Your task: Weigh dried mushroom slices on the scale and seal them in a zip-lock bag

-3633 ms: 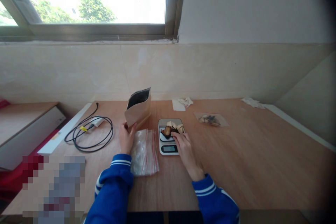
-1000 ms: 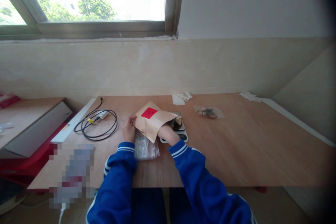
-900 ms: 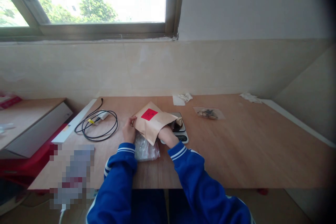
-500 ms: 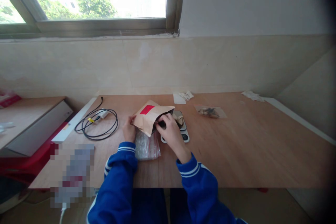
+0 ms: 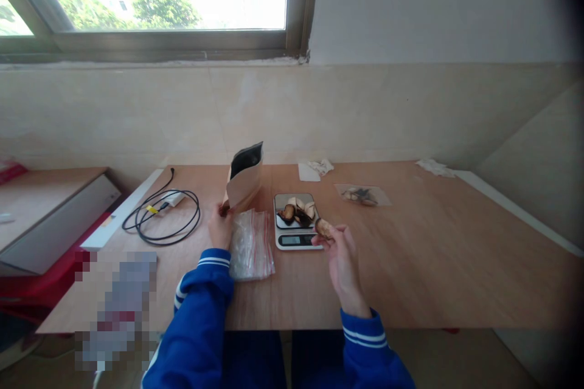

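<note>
My left hand (image 5: pixel 221 225) is closed on the lower left edge of a kraft paper pouch (image 5: pixel 246 189), which stands upright with its dark mouth open. Between the thumb and fingers of my right hand (image 5: pixel 340 255) is a dried mushroom piece (image 5: pixel 324 228), brown with a dark rim, held over the right edge of a small digital scale (image 5: pixel 281 241). Several dried mushroom pieces (image 5: pixel 298 211), cream and dark brown, lie on the scale's plate. Clear zip bags (image 5: pixel 250 249) with red seal lines are stacked between my left hand and the scale.
A filled clear bag (image 5: pixel 364 195) lies right of the scale. Behind it are a white card (image 5: pixel 309 172) and crumpled tissue (image 5: pixel 323 166). A coiled black cable (image 5: pixel 198 219) with a white adapter lies left. A blurred-out object (image 5: pixel 130 298) sits at the front left edge.
My right hand has come out of the pouch with a dried mushroom piece and moved right. The pouch has gone from tilted toward the right hand to upright, uncovering the scale.
</note>
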Motion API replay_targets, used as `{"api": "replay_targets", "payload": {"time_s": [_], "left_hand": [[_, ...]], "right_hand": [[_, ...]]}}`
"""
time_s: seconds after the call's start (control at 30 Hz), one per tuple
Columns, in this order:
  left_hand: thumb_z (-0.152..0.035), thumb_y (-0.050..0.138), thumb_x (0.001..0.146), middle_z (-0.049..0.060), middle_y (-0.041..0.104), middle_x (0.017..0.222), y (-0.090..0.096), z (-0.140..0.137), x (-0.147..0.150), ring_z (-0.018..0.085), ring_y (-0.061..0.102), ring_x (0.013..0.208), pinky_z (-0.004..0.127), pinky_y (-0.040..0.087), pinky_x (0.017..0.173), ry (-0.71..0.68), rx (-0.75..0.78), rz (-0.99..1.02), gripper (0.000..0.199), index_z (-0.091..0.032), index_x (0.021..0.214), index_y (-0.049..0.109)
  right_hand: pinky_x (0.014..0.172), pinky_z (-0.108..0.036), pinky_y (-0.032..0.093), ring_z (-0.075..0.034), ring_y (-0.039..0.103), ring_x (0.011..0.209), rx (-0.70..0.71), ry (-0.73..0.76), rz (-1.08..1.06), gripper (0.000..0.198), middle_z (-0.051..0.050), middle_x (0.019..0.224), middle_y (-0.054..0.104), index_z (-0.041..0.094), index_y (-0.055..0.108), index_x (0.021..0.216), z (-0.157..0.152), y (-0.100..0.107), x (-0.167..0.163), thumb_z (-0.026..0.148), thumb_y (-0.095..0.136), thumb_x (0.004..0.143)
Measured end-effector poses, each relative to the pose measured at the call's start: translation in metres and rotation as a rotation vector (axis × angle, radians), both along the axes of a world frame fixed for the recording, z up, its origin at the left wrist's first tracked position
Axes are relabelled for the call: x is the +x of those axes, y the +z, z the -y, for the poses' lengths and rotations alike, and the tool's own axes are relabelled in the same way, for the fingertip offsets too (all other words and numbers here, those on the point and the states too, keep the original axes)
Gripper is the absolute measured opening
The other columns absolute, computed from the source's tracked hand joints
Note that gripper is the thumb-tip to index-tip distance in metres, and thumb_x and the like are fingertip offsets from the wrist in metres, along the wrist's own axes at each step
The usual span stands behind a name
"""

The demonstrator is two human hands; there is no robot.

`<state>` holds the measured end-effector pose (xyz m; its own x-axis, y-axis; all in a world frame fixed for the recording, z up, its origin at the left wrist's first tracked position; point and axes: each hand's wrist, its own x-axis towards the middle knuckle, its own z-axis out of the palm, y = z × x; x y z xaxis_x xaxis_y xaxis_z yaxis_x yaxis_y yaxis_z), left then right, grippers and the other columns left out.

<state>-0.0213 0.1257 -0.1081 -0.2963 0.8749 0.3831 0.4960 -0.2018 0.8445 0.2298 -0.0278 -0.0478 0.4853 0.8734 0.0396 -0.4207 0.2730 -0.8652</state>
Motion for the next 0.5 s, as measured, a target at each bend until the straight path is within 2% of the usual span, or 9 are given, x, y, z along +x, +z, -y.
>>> {"api": "replay_targets", "payload": {"time_s": [0.13,0.2,0.27,0.37,0.43,0.5], "left_hand": [[-0.041,0.064,0.076,0.006,0.067,0.087,0.002,0.000,0.000,0.023,0.064,0.083,0.035,0.049,0.074,0.008,-0.004,0.022,0.033,-0.018,0.099,0.061],[-0.042,0.065,0.075,0.006,0.066,0.086,0.002,-0.001,0.000,0.023,0.064,0.081,0.034,0.048,0.073,0.002,0.003,0.032,0.033,-0.017,0.098,0.060],[-0.042,0.065,0.075,0.005,0.066,0.085,0.002,-0.001,0.000,0.022,0.063,0.080,0.034,0.048,0.073,-0.005,0.000,0.043,0.033,-0.018,0.097,0.060],[-0.042,0.065,0.075,0.005,0.065,0.085,0.001,-0.002,0.000,0.022,0.063,0.079,0.034,0.048,0.073,-0.011,-0.013,0.057,0.033,-0.018,0.097,0.059],[-0.042,0.064,0.075,0.006,0.065,0.086,0.001,-0.002,0.000,0.022,0.062,0.079,0.034,0.048,0.073,-0.021,-0.019,0.061,0.033,-0.017,0.097,0.059],[-0.042,0.063,0.076,0.006,0.065,0.087,0.002,-0.002,0.000,0.022,0.062,0.081,0.035,0.048,0.074,-0.029,-0.022,0.063,0.034,-0.017,0.098,0.059]], "right_hand": [[0.042,-0.019,0.037,-0.009,0.049,0.043,-0.056,-0.056,0.049,0.021,0.008,0.060,0.056,0.024,0.048,0.093,-0.004,-0.012,0.003,0.031,0.058,0.076],[0.037,-0.018,0.027,-0.007,0.037,0.038,-0.104,-0.029,0.141,0.012,0.010,0.053,0.045,0.023,0.051,0.084,-0.009,-0.018,0.004,0.031,0.053,0.076],[0.036,-0.018,0.024,-0.007,0.034,0.037,-0.138,-0.002,0.298,0.014,0.009,0.051,0.040,0.022,0.050,0.071,-0.015,-0.024,0.004,0.034,0.050,0.078],[0.044,-0.022,0.036,-0.012,0.049,0.047,-0.115,-0.008,0.626,0.019,0.003,0.057,0.052,0.021,0.054,0.070,-0.025,-0.028,0.004,0.036,0.048,0.080],[0.052,-0.026,0.043,-0.017,0.058,0.057,-0.093,-0.036,0.833,0.021,-0.002,0.066,0.061,0.020,0.061,0.083,-0.032,-0.029,0.003,0.036,0.048,0.083],[0.055,-0.028,0.044,-0.019,0.061,0.059,-0.098,-0.072,0.993,0.027,-0.005,0.070,0.066,0.020,0.063,0.101,-0.038,-0.030,0.002,0.034,0.047,0.085]]}}
